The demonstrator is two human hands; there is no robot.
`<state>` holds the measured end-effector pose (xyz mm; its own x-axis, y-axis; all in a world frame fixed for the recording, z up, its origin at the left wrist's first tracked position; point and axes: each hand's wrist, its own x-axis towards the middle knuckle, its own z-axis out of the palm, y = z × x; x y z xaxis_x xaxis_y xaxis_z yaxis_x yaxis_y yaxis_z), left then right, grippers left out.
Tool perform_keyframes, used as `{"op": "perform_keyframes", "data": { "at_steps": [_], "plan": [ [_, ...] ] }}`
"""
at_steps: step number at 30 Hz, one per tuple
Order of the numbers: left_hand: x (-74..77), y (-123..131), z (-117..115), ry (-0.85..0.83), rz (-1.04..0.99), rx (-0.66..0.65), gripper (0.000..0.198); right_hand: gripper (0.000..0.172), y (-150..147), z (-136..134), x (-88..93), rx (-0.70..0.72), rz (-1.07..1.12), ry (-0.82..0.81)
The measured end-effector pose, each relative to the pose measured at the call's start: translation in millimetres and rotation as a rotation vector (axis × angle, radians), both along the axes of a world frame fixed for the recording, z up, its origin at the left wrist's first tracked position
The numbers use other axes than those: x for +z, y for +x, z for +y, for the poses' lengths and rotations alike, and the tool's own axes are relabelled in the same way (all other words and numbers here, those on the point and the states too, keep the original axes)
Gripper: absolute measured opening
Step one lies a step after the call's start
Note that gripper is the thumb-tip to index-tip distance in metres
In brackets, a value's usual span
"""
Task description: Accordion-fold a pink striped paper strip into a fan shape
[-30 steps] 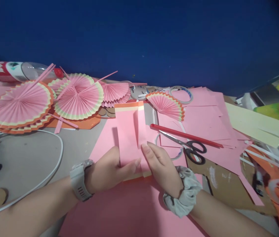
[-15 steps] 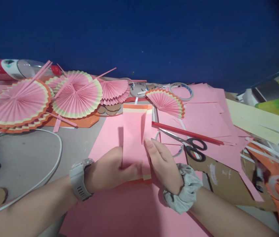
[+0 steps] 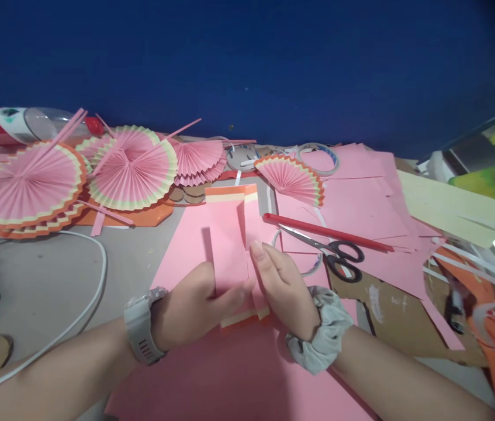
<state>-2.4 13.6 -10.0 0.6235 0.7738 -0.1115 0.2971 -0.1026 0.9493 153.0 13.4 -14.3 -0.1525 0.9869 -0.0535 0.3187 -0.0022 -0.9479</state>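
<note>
Pink bordered paper (image 3: 228,234) is, in the head view, at near centre over a larger pink sheet (image 3: 212,380). We find the left hand (image 3: 197,307) and right hand (image 3: 288,289) pinching it. We judge folding barely begun: right strip (image 3: 253,219) creased, broad left panel (image 3: 227,245) unpleated. Pleated fans (image 3: 131,169) lie far left.

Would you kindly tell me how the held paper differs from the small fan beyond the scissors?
The held paper is rectangular with a broad flat panel; the small fan spreads as a pleated wedge. The left hand and right hand grip the held paper; the small fan lies untouched. Both are pink, edged in orange and pale yellow.
</note>
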Motion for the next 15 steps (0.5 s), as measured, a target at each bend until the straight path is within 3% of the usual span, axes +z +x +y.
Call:
{"op": "perform_keyframes", "data": {
  "at_steps": [7,15],
  "plan": [
    [0.4,-0.4,2.9,0.046,-0.045,0.026,0.019,0.034,2.3,-2.1,1.3,-0.039,0.029,0.000],
    [3.2,2.8,2.0,-0.101,0.031,0.149,0.022,0.035,1.6,1.9,-2.3,0.051,-0.008,-0.010]
  ]
}}
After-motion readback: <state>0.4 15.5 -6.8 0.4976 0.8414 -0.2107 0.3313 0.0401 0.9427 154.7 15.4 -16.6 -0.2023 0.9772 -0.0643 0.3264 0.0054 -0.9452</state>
